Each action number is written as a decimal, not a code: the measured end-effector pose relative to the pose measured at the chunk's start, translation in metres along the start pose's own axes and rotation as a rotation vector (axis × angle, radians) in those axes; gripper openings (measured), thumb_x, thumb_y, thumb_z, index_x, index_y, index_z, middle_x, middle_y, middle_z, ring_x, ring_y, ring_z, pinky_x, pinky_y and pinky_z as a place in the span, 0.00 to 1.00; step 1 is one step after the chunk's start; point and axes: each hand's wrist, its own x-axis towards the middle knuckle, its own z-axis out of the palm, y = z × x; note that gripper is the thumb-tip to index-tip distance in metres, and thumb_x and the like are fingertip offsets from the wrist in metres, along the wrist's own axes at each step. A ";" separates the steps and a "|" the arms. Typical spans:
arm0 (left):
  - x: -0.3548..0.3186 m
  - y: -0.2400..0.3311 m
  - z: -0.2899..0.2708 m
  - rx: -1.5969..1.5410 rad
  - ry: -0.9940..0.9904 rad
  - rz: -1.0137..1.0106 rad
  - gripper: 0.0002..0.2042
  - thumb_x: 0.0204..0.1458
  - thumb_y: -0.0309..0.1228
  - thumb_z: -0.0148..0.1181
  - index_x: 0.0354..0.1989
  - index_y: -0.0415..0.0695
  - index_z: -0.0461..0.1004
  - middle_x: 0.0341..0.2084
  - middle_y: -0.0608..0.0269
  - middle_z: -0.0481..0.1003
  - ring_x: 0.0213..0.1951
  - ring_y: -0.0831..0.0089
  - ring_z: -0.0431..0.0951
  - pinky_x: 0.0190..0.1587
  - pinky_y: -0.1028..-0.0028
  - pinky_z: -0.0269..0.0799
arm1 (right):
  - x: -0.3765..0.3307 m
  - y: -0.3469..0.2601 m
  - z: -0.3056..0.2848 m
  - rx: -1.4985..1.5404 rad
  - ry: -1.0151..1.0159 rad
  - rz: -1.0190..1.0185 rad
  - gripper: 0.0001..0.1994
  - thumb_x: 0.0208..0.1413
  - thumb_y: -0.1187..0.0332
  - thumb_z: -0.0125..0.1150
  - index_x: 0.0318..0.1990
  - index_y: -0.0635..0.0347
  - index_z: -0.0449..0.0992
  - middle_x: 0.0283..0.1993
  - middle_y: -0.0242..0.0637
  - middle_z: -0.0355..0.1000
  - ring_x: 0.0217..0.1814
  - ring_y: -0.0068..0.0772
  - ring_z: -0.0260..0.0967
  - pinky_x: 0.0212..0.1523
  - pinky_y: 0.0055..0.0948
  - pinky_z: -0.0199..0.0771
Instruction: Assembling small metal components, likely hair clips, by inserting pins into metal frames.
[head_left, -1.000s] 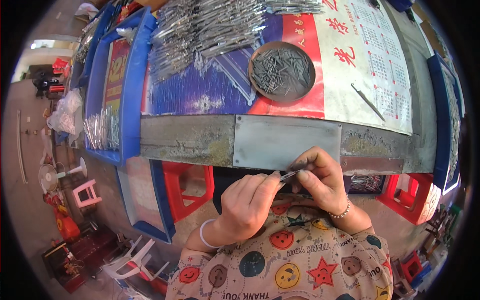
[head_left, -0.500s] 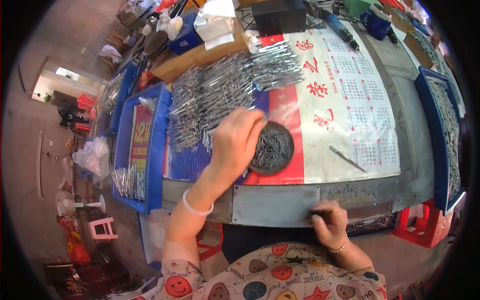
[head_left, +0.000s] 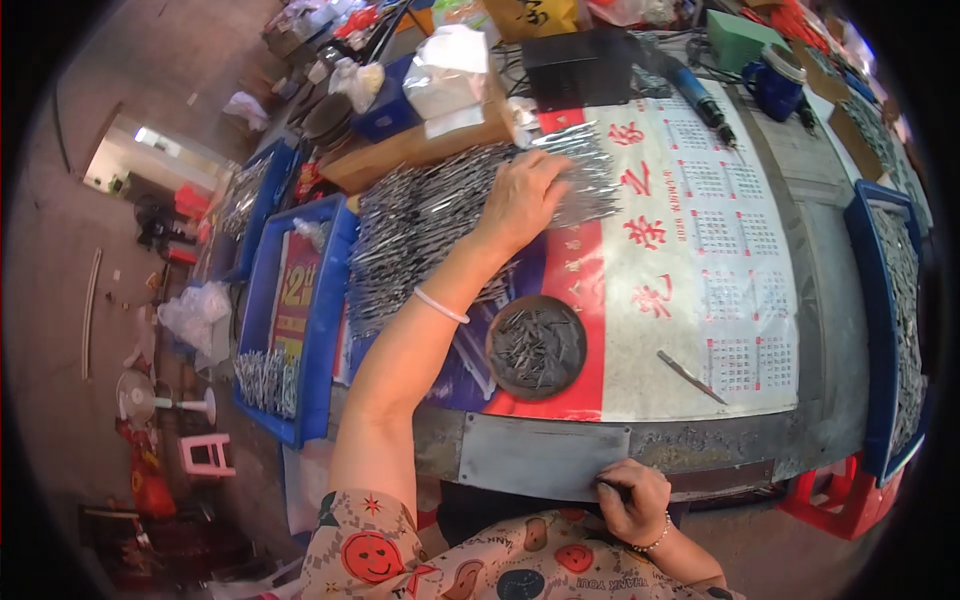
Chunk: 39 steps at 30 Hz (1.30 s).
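My left hand point(head_left: 524, 198) reaches over the far right part of a broad bed of thin silver metal rods point(head_left: 430, 205). Its fingers look slightly bent and apart, and I make out nothing held in them. Below that forearm, a round dark bowl point(head_left: 538, 392) holds many small dark metal pins. Close to me, my right hand point(head_left: 637, 503) is curled at the corner of a flat grey metal plate point(head_left: 535, 455) on the table's front edge. Something dark shows between its thumb and fingers, too small to name.
A printed calendar sheet point(head_left: 640, 375) covers the table, with a pen-like metal tool point(head_left: 690, 376) on it. Blue trays point(head_left: 335, 300) of metal parts stand left, another blue tray point(head_left: 880, 470) right. Farther back are a black box point(head_left: 580, 65), a rotary hand tool point(head_left: 703, 103) and a blue mug point(head_left: 775, 85).
My left hand has moved away from beside the bowl, up and right to the far rods. My right hand stays curled at the plate's corner. The whole view has shifted slightly.
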 end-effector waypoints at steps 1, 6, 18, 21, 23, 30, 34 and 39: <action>-0.010 0.004 -0.013 -0.013 0.025 -0.011 0.12 0.49 0.27 0.59 0.42 0.39 0.73 0.37 0.51 0.74 0.40 0.52 0.75 0.42 0.62 0.70 | 0.001 0.000 0.000 -0.027 -0.010 -0.006 0.09 0.43 0.80 0.61 0.33 0.64 0.70 0.27 0.43 0.73 0.25 0.41 0.72 0.25 0.30 0.71; -0.089 0.039 -0.080 -0.096 0.030 -0.132 0.11 0.49 0.26 0.59 0.41 0.39 0.72 0.36 0.52 0.74 0.41 0.53 0.74 0.44 0.63 0.71 | -0.003 -0.003 0.006 -0.160 0.034 0.032 0.08 0.44 0.80 0.59 0.33 0.62 0.70 0.26 0.42 0.72 0.25 0.41 0.72 0.27 0.30 0.70; -0.323 0.083 -0.277 0.206 0.233 -0.645 0.08 0.48 0.22 0.60 0.38 0.39 0.73 0.36 0.52 0.74 0.40 0.54 0.75 0.44 0.66 0.71 | -0.013 -0.020 0.027 -0.167 0.118 0.174 0.03 0.57 0.77 0.58 0.35 0.69 0.72 0.28 0.40 0.71 0.26 0.30 0.66 0.30 0.28 0.73; -0.372 0.056 -0.316 0.130 0.475 -0.981 0.07 0.51 0.21 0.57 0.38 0.39 0.75 0.34 0.59 0.76 0.36 0.72 0.77 0.39 0.75 0.72 | -0.005 -0.025 0.037 -0.256 0.137 0.104 0.05 0.55 0.76 0.61 0.32 0.69 0.73 0.27 0.39 0.70 0.25 0.30 0.66 0.28 0.29 0.71; -0.406 0.032 -0.340 0.217 0.542 -1.012 0.07 0.53 0.22 0.57 0.39 0.39 0.76 0.34 0.61 0.77 0.35 0.77 0.76 0.38 0.77 0.72 | -0.004 -0.022 0.039 -0.306 0.136 0.082 0.05 0.55 0.75 0.61 0.31 0.69 0.73 0.26 0.39 0.70 0.25 0.30 0.66 0.28 0.29 0.71; -0.426 -0.002 -0.359 0.248 0.619 -1.047 0.07 0.52 0.23 0.58 0.39 0.38 0.76 0.31 0.60 0.78 0.33 0.76 0.77 0.37 0.77 0.71 | -0.021 0.015 0.026 -0.392 0.153 0.079 0.03 0.57 0.76 0.56 0.33 0.67 0.71 0.28 0.35 0.67 0.27 0.25 0.62 0.30 0.24 0.66; -0.408 0.007 -0.335 0.169 0.370 -1.007 0.06 0.52 0.24 0.59 0.37 0.39 0.76 0.29 0.66 0.76 0.31 0.81 0.73 0.35 0.79 0.69 | -0.023 0.018 0.029 -0.388 0.148 0.128 0.02 0.59 0.78 0.50 0.34 0.66 0.68 0.30 0.30 0.62 0.30 0.20 0.57 0.32 0.20 0.60; -0.394 0.004 -0.330 0.261 0.073 -0.936 0.06 0.48 0.25 0.59 0.35 0.40 0.77 0.30 0.57 0.77 0.32 0.68 0.78 0.34 0.73 0.71 | -0.017 0.008 0.034 -0.466 0.115 0.041 0.04 0.57 0.76 0.57 0.32 0.67 0.71 0.27 0.35 0.67 0.27 0.26 0.62 0.29 0.25 0.66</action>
